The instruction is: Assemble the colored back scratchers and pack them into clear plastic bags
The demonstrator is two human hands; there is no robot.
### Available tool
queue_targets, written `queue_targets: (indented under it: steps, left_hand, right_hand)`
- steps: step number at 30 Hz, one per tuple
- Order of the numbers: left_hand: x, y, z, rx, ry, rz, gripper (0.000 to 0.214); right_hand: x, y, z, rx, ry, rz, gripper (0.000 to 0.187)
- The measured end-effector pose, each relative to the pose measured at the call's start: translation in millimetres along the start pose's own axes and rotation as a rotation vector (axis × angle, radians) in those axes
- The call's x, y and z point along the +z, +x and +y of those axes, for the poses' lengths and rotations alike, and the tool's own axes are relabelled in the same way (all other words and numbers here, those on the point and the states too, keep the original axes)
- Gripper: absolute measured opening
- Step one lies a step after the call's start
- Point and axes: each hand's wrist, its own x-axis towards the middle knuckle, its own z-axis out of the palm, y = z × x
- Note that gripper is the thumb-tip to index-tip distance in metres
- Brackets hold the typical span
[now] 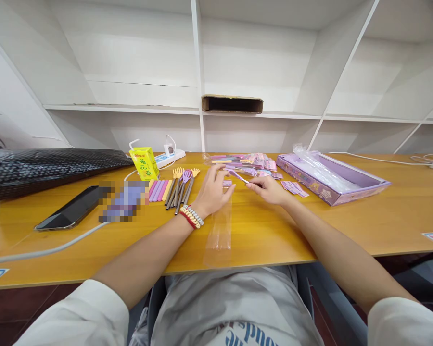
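I have the right hand pinching a purple claw stick by its near end, above the table, while the left hand curls at its far end, thumb apart; whether it grips, I can't tell. Below me lies a clear sleeve, with grey-handled claws to the left and cards and a purple box to the right.
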Motion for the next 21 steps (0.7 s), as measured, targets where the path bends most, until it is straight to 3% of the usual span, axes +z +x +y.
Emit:
queue_targets:
  steps: [3,6,12,21]
  left_hand:
    - [-3.0,1.2,1.2,0.023,0.005,-0.019,0.023]
    - [-4.1,1.7,2.6,0.038,0.065,-0.088,0.035]
    - [1.7,-2.2,-0.7,0.066,0.036,-0.330,0.026]
    - [2.1,-3.7,0.5,0.058,0.001,-0.337,0.028]
  right_hand:
    - [-0.3,-0.3,1.1,-0.067,-0.126,0.022,0.033]
    - [-0.2,-0.4,2.5,-0.102,-0.177,-0.020,0.031]
    - [3.1,-0.6,1.7,-0.206,-0.257,-0.110,0.028]
    - [5.2,-1.3,-1.9,-0.224,-0.262,-0.076,0.027]
